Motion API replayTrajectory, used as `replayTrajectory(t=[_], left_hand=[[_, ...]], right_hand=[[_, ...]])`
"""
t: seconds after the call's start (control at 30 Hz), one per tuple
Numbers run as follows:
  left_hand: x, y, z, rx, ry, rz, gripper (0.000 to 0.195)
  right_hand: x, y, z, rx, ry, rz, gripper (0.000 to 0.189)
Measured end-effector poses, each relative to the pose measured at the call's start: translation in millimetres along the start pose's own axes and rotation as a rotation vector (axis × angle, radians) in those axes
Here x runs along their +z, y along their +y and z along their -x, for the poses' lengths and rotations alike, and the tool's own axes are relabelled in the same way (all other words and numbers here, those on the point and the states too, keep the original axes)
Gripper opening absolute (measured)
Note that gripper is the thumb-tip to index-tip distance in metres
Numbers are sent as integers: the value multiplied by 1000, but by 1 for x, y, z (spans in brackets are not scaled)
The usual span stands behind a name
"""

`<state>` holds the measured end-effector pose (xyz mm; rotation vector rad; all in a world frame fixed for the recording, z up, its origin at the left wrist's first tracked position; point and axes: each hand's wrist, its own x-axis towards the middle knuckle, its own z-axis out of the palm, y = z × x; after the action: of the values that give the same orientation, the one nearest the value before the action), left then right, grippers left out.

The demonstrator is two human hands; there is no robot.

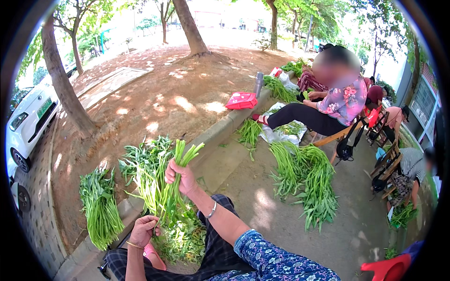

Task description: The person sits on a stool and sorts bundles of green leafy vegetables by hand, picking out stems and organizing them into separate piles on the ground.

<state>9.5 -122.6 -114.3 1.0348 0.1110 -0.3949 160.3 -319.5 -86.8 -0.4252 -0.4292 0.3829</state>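
My right hand (181, 178) is closed around a bunch of long-stemmed water spinach (175, 202), its pale stem ends pointing up and its leaves hanging down. Lower and to the left, my left hand (143, 230) pinches a thin stem at the hanging end of that bunch. Loose leaves and trimmings (186, 239) cover the ground between my knees. Just beyond my hands lies a leafy heap of the same greens (147, 165) by the concrete kerb. A bundle with its stems gathered together (102, 210) rests across the kerb on the left.
The kerb (225, 128) runs diagonally past me. More bundles of greens (306, 175) lie on the pavement to the right. A person in a floral top (346, 100) sits beyond them, with others working behind. A red bag (241, 100) and a flask (258, 85) stand near the kerb; a red stool (386, 268) is lower right.
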Motion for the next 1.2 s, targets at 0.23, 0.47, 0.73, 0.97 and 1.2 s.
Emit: replayTrajectory(t=[0.23, 0.47, 0.73, 0.97, 1.2], left_hand=[[22, -4, 4, -47, 14, -154, 14], [18, -5, 0, 14, 107, -263, 9], [7, -4, -3, 243, 234, -546, 8], [5, -9, -5, 271, 336, -633, 7], [7, -16, -9, 435, 435, -885, 4]], right_hand=[[3, -1, 1, 15, -13, 9, 21], [-1, -2, 0, 16, -26, 0, 21], [1, -2, 0, 17, -15, 23, 20], [5, 0, 1, 33, -3, 34, 18], [1, 0, 0, 43, -31, 29, 19]])
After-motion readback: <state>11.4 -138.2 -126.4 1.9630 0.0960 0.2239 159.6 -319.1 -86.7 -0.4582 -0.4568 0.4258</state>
